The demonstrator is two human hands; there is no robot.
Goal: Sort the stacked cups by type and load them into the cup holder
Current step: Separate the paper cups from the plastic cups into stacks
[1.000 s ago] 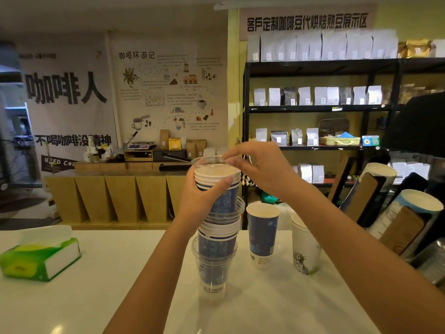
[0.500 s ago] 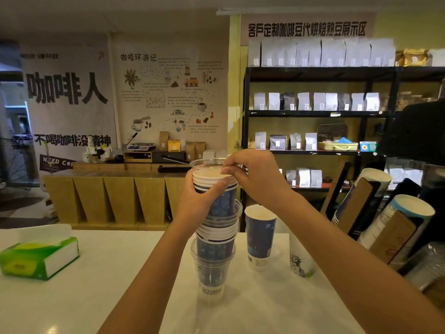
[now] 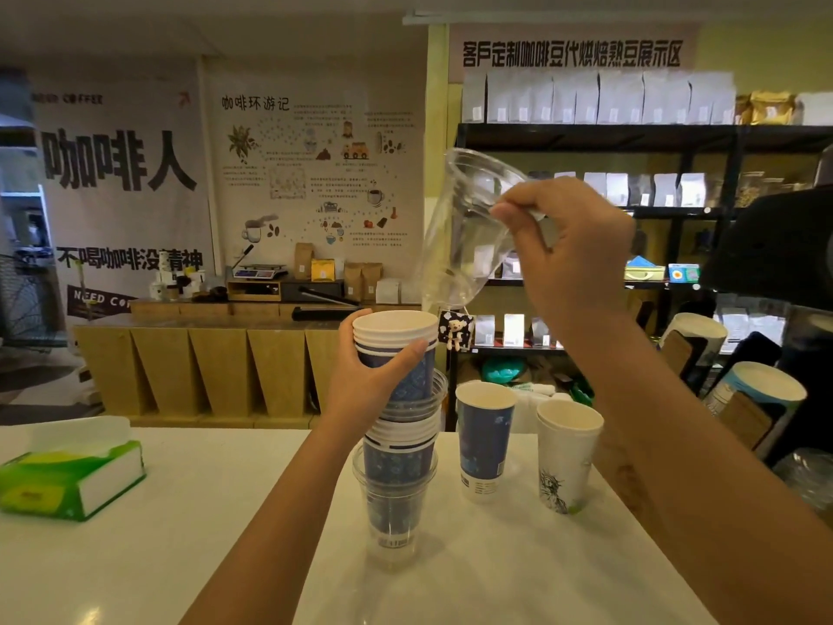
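Observation:
A mixed stack of blue paper cups and clear plastic cups (image 3: 396, 471) stands on the white counter (image 3: 203, 512). My left hand (image 3: 365, 381) grips the blue cups at the top of the stack. Above and right of it, my right hand (image 3: 572, 250) pinches the rim of a clear plastic cup (image 3: 459, 245), which hangs tilted in the air, free of the stack. A single blue paper cup (image 3: 484, 439) and a white paper cup with a print (image 3: 565, 457) stand to the right. The cup holder (image 3: 743, 399) at the far right carries cups in slanted tubes.
A green tissue box (image 3: 67, 480) lies at the counter's left. Black shelves with white bags (image 3: 631, 191) stand behind. A dark machine (image 3: 775, 245) sits above the cup holder at the right edge.
My right hand has lifted the clear plastic cup out of the top of the stack, up and to the right. My left hand still holds the stack's top.

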